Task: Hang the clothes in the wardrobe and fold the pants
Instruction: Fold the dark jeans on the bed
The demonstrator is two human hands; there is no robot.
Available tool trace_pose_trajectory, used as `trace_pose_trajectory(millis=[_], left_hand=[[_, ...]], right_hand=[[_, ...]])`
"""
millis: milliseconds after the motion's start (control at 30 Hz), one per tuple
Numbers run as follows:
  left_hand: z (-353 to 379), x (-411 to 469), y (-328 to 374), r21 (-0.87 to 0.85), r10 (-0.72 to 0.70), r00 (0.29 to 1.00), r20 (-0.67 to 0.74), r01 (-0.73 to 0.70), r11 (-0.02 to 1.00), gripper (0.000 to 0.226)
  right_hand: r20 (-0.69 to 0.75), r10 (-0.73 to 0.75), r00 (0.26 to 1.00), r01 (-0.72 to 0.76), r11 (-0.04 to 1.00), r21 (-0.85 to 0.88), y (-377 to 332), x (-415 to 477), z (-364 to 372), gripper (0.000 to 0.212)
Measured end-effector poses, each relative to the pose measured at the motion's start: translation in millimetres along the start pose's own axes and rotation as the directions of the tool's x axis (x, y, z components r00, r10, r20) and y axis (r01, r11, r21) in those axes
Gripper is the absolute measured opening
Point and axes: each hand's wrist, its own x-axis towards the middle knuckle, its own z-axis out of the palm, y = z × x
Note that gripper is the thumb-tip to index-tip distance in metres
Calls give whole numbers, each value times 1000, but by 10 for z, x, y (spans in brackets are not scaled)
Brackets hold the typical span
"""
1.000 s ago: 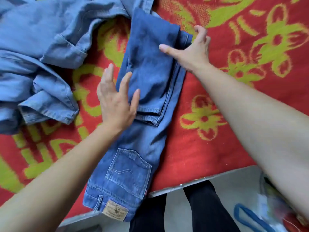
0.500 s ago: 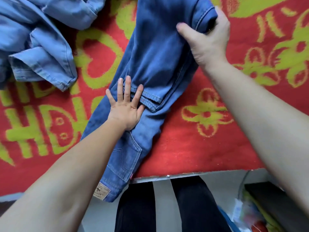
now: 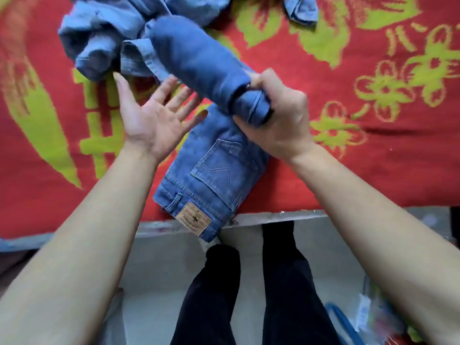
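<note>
A crumpled light-blue garment (image 3: 104,38) crowds the jeans (image 3: 214,175) at their far end; bare red blanket (image 3: 373,170) lies rightward.

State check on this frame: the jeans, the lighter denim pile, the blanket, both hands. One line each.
jeans: half folded, waist end flat on the blanket, folded leg end lifted and bunched
lighter denim garment: crumpled, unfolded, beside the lifted jeans
blanket: spread flat under the clothes
left hand: palm up, fingers spread, holds nothing
right hand: grips the bunched end of the jeans
</note>
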Motion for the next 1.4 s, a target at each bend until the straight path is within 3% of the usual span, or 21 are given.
trace_pose_trajectory(millis=[67,133,167,200,233,267,300,333,400,500,567,633,733,800,900,967,1033,1133,1200,1267,1400], left_hand=[[-353,-433,-37,-70,-32,999,18,33,997,97],[-759,-697,-294,-27,-109,986,-129,106,994,85],[-953,-779,-499,68,-147,963,-228,166,984,72],[-1119,-849,-709,185,-161,924,-346,235,954,58],[-1269,-908,-897,288,-126,878,-461,283,915,46],[-1395,-943,-1046,348,-64,846,-529,285,893,36],[-1495,-945,-1148,342,-16,833,-553,244,907,30],[-1567,-927,-1208,302,11,826,-563,193,933,29],[-1630,-893,-1243,294,48,832,-553,141,945,25],[-1689,-902,-1197,329,14,881,-472,161,930,14],[-1747,-970,-1167,381,-1,890,-456,196,904,17],[-1881,-1006,-1192,442,20,868,-497,233,866,28],[-2087,-1017,-1387,453,76,762,-643,298,841,59],[-2177,-973,-1604,347,70,678,-732,283,894,87],[-1914,-989,-1711,70,-105,645,-757,240,968,99],[-1740,-1023,-1714,-52,-201,741,-640,219,974,101],[-1653,-1049,-1689,-40,-177,808,-562,188,981,84],[-1610,-1046,-1619,-30,-134,837,-530,140,990,70],[-1546,-1050,-1528,-62,-140,840,-525,126,990,70],[-1453,-1055,-1390,-68,-149,841,-520,134,989,63],[-1291,-1066,-1072,-69,-145,893,-427,128,989,34]], right_hand=[[155,-146,977,147,989,6,-224,-523,224,43],[438,-212,874,240,971,-9,-266,-1040,515,40],[644,-169,746,251,967,-37,-225,-1272,651,44],[839,-76,539,281,955,-94,-193,-1464,740,52],[943,37,330,332,931,-152,-154,-1635,792,60],[968,120,221,338,922,-191,-136,-1741,815,64],[964,140,224,281,938,-202,-143,-1789,811,61],[942,133,309,163,968,-190,-166,-1796,784,51],[813,126,569,5,988,-156,-163,-1765,696,39],[513,41,857,73,977,-200,-50,-1504,560,28],[376,31,926,105,936,-336,73,-1274,552,35],[412,206,887,49,847,-529,225,-1081,578,58],[588,555,588,36,708,-705,471,-1045,713,84],[625,614,482,49,693,-719,559,-1086,814,90],[614,621,487,-13,708,-706,582,-955,863,95],[592,603,535,-117,747,-655,605,-792,786,101],[524,648,552,-301,742,-600,713,-647,699,107],[493,791,363,-547,609,-574,814,-516,594,111],[500,820,279,-692,532,-487,825,-480,512,91],[547,792,270,-813,492,-312,790,-444,425,68],[620,673,403,-897,425,122,612,-385,183,34]])
